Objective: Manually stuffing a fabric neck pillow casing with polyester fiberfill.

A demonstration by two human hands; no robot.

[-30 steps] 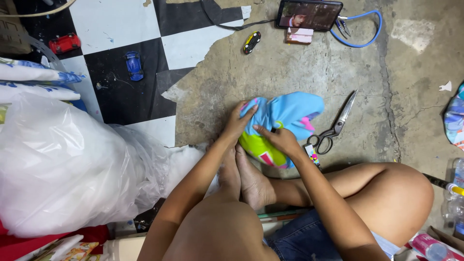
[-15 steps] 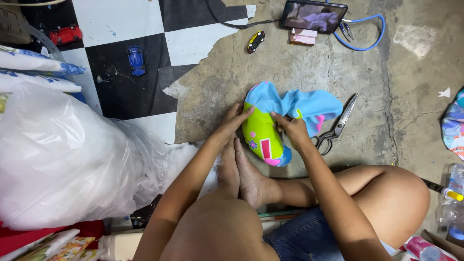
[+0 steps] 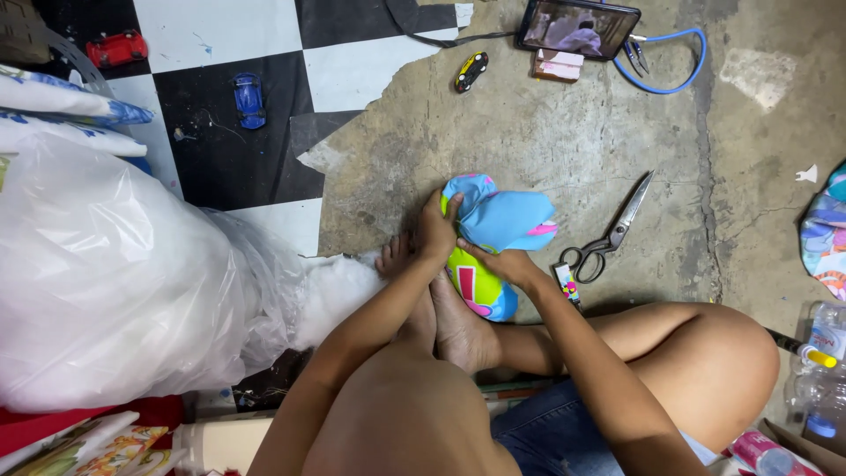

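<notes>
Right at the feet, both hands are clamped on a stuffed fabric toy (image 3: 493, 242), blue on top, lime-green with pink marks underneath. Left hand (image 3: 438, 231) has its fingers curled over the blue end, right hand (image 3: 504, 264) pinches the seam just below that, neither open at all. A second back the cloth lay flat and spread out; now it's bunched into a plump lump, so it's been filling out and closing up. Just right of the right fingers sits a small printed tube (image 3: 567, 286), then scissors (image 3: 610, 236) lying open. Left of the left fingers, white stuffing (image 3: 335, 291) spills from a big clear plastic bag (image 3: 115, 282). Farther up from the fingertips: a small pink packet (image 3: 557, 66) by a phone (image 3: 577, 26), a blue cable (image 3: 674, 66), and toy cars (image 3: 249, 97) on checkered flooring (image 3: 211, 35).
</notes>
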